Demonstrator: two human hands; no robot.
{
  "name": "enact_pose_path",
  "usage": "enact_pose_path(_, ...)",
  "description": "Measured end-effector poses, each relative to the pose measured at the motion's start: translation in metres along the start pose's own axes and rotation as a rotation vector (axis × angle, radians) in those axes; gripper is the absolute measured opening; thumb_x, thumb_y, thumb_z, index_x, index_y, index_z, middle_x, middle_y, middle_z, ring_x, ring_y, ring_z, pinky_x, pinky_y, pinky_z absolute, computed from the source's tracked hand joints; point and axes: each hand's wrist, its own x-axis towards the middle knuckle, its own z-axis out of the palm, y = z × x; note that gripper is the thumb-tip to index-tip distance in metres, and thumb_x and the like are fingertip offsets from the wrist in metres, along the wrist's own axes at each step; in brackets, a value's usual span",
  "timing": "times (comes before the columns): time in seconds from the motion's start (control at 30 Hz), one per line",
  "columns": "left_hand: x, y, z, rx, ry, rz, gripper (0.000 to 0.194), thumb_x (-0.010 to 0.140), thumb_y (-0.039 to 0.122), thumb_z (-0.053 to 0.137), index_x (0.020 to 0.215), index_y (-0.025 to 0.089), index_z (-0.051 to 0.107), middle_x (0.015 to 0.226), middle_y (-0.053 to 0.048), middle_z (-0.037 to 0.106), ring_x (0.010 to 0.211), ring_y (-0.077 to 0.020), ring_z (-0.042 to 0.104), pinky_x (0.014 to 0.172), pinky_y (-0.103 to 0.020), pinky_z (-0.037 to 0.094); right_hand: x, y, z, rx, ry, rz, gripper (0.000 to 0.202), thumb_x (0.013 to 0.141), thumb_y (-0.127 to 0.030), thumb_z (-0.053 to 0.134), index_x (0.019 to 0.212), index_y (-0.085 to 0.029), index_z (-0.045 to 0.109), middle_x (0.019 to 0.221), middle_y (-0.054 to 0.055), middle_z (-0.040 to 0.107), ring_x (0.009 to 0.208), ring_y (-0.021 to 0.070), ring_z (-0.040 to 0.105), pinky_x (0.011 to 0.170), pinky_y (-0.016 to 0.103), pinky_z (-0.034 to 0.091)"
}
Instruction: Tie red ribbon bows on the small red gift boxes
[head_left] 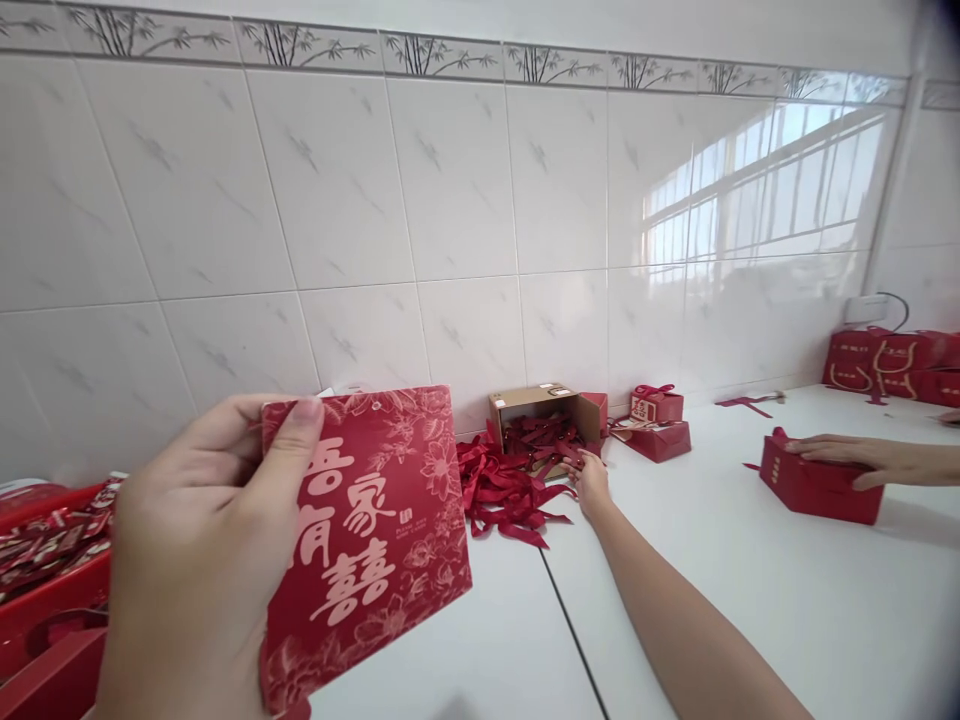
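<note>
A square red card [375, 540] with white characters and pale flower line drawings is held up close to the camera. My left hand [217, 540] grips it, thumb across the front at its upper left corner. Farther off, my right hand [591, 482] reaches to the front of an open cardboard box [531, 400] lying on its side. Its fingers are drawn together on a dark red ribbon [551, 440] among the many at the opening. Bright red ribbons [506, 490] spill over the white table [480, 650] beside the box.
Another person's hand [847, 458] rests on a red box [817, 490] at the right. Small red boxes [658, 435] stand near the tiled wall, and red gift boxes [862, 360] sit at the far right. At the left is a red tray [30, 597] of wrapped items.
</note>
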Motion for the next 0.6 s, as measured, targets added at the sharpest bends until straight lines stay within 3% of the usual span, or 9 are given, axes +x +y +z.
enact_pose_path(0.13, -0.005, 0.015, -0.004, -0.037, -0.041, -0.114, 0.015, 0.069, 0.034, 0.069, 0.077, 0.021, 0.069, 0.061, 0.002, 0.066, 0.052, -0.0115, 0.056, 0.041, -0.015, 0.042, -0.015, -0.008, -0.003, 0.153, -0.02, 0.006, 0.032, 0.09, -0.033, 0.055, 0.118, -0.016, 0.054, 0.116, 0.008, 0.058, 0.096, 0.0197, 0.06, 0.08, 0.04, 0.052)
enact_pose_path(0.23, -0.002, 0.016, -0.008, -0.048, -0.122, -0.117, 0.017, 0.07, 0.035, 0.069, 0.079, 0.021, 0.069, 0.063, 0.002, 0.065, 0.057, -0.0132, 0.058, 0.044, -0.017, 0.043, -0.028, -0.032, -0.002, 0.249, -0.047, -0.056, 0.031, 0.09, -0.033, 0.054, 0.115, -0.015, 0.054, 0.107, 0.007, 0.062, 0.089, 0.0186, 0.063, 0.076, 0.037, 0.054)
enact_pose_path(0.4, 0.006, 0.011, -0.012, -0.027, -0.129, -0.056, 0.012, 0.071, 0.032, 0.066, 0.076, 0.021, 0.068, 0.062, 0.003, 0.065, 0.057, -0.0108, 0.055, 0.05, -0.017, 0.042, -0.07, -0.112, 0.005, 0.398, -0.224, -0.254, 0.033, 0.082, -0.036, 0.062, 0.109, -0.019, 0.055, 0.095, 0.006, 0.069, 0.091, 0.0192, 0.069, 0.079, 0.033, 0.054)
enact_pose_path(0.5, 0.008, 0.008, -0.015, -0.024, -0.134, -0.029, 0.011, 0.073, 0.031, 0.065, 0.076, 0.021, 0.067, 0.065, 0.003, 0.066, 0.061, -0.0112, 0.056, 0.056, -0.018, 0.042, -0.115, -0.162, 0.002, 0.431, -0.378, -0.376, 0.038, 0.077, -0.039, 0.068, 0.109, -0.022, 0.056, 0.1, 0.006, 0.071, 0.095, 0.0192, 0.068, 0.085, 0.033, 0.053)
enact_pose_path(0.6, 0.01, 0.005, -0.017, -0.055, -0.147, -0.044, 0.015, 0.073, 0.034, 0.065, 0.079, 0.021, 0.067, 0.067, 0.003, 0.066, 0.063, -0.0124, 0.057, 0.059, -0.02, 0.043, -0.166, -0.2, -0.012, 0.385, -0.61, -0.61, 0.022, 0.084, -0.033, 0.063, 0.102, -0.021, 0.061, 0.099, 0.006, 0.072, 0.094, 0.0196, 0.069, 0.087, 0.037, 0.054)
